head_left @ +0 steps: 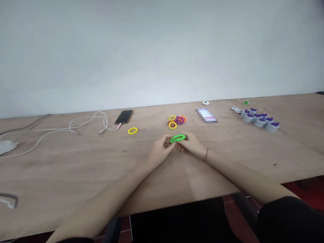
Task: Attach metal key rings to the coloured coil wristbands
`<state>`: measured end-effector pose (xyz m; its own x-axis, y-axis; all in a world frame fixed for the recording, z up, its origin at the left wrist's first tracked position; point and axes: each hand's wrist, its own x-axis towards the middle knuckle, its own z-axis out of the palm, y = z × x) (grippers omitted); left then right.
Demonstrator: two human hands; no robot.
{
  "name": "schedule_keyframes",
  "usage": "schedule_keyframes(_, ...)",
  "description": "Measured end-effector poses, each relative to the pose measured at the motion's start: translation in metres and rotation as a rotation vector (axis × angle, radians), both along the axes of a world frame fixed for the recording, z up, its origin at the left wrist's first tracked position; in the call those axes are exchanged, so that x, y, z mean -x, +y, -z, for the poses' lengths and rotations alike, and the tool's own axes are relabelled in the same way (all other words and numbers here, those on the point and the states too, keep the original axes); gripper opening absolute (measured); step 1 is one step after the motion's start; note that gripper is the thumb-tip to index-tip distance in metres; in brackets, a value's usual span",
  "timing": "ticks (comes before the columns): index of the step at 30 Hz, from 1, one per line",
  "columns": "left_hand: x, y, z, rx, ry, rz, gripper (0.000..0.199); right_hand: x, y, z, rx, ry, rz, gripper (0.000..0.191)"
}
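Between my two hands, just above the wooden table, is a green spiral coil ring [178, 138]. My left hand [162, 146] grips its left side, with the fingers curled behind. On its right side, my right hand [191, 143] pinches the coil; a thin cord circles that wrist. Beyond the hands lies a small pile of coil rings: yellow coils [172, 125], a purple coil [179, 120] and an orange coil [184, 118]. To the left, a single yellow coil ring [132, 131] rests beside a small metal ring [142, 130].
A dark phone [124, 116] with a white cable [88, 117] lies at the left. At the right are a second phone [207, 115], a white oval object [206, 103] and several pale cups with purple tops [260, 122]. A wall [162, 54] borders the table's [76, 175] back edge.
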<state>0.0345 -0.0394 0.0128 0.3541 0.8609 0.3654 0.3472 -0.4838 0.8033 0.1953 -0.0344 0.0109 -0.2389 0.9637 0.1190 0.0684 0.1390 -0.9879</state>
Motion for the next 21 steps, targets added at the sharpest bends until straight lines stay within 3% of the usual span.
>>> schedule_keyframes(3, 0.003, 0.001, -0.001, -0.025, 0.04, 0.05, 0.025, -0.009, 0.001, -0.006, -0.102, -0.069, -0.057, 0.017)
schedule_keyframes(7, 0.004, 0.0, -0.004, -0.054, 0.049, 0.062, 0.02, -0.013, 0.0, -0.011, -0.093, -0.127, -0.104, 0.01)
schedule_keyframes(10, 0.003, -0.002, -0.006, -0.073, 0.053, 0.048, 0.017, -0.009, 0.0, -0.008, -0.087, -0.092, -0.077, 0.003)
schedule_keyframes(21, 0.002, 0.0, 0.001, -0.081, 0.029, 0.065, 0.017, 0.007, -0.009, -0.002, 0.043, 0.055, 0.01, 0.005)
